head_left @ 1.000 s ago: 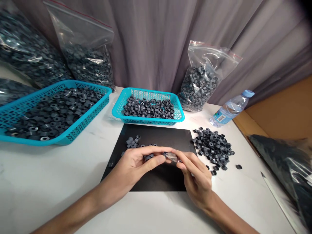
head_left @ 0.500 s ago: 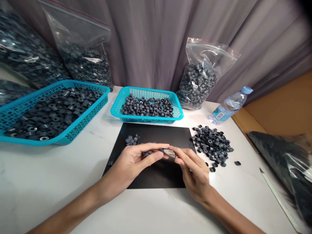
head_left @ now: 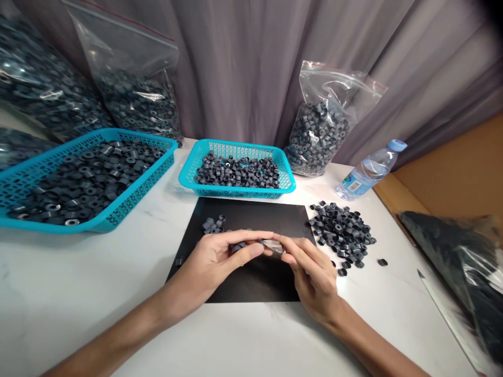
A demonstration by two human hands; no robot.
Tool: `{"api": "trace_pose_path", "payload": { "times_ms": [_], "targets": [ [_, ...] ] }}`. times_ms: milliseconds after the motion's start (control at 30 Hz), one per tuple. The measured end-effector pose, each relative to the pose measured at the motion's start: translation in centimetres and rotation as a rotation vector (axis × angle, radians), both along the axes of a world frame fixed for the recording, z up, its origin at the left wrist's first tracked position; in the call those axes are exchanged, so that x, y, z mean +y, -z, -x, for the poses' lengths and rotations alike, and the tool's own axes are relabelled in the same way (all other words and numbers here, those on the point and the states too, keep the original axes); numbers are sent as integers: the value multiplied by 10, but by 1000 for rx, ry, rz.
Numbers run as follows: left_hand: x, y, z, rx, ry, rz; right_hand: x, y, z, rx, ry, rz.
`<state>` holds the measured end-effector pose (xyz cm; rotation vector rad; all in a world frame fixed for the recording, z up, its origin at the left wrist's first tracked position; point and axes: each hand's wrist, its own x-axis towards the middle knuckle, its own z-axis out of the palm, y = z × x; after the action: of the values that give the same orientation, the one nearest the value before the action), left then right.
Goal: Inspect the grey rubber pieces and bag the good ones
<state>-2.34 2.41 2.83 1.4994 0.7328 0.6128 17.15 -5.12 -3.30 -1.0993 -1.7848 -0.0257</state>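
Note:
Over the black mat (head_left: pixel 251 288) my two hands meet, fingertips almost touching. Thumb and fingers of my left hand (head_left: pixel 216 262) pinch a small dark grey plastic part (head_left: pixel 261 242), mostly hidden by the fingertips. Behind the left thumb more dark grey parts (head_left: pixel 238 247) show; whether the palm holds them or they lie on the mat I cannot tell. My right hand (head_left: pixel 316 272) is closed on a short, shiny metal piece (head_left: pixel 274 245), its tip against the small part. Several loose grey parts (head_left: pixel 213 225) lie on the mat beyond my left hand.
Two blue baskets, one at left (head_left: pixel 137 196) and one behind the mat (head_left: pixel 243 192), hold dark ring-shaped parts. A loose pile (head_left: pixel 341 230) lies right of the mat. Zip bags of parts (head_left: pixel 320 136), a water bottle (head_left: pixel 371 170) and a long thin strip (head_left: pixel 448 319) surround the work.
Hardly anything differs. The metal piece in my right hand has turned very slightly; both hands keep their place and grip.

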Motion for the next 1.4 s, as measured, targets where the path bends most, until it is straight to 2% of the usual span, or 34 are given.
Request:
{"api": "trace_pose_path", "payload": {
  "times_ms": [467, 1400],
  "targets": [
    [0, 3, 2, 6, 12, -26, 0, 2, -1, -14, 1, -11],
    [0, 0, 0, -7, 38, -16, 1, 1, -2, -18, 10, -13]
  ]
}}
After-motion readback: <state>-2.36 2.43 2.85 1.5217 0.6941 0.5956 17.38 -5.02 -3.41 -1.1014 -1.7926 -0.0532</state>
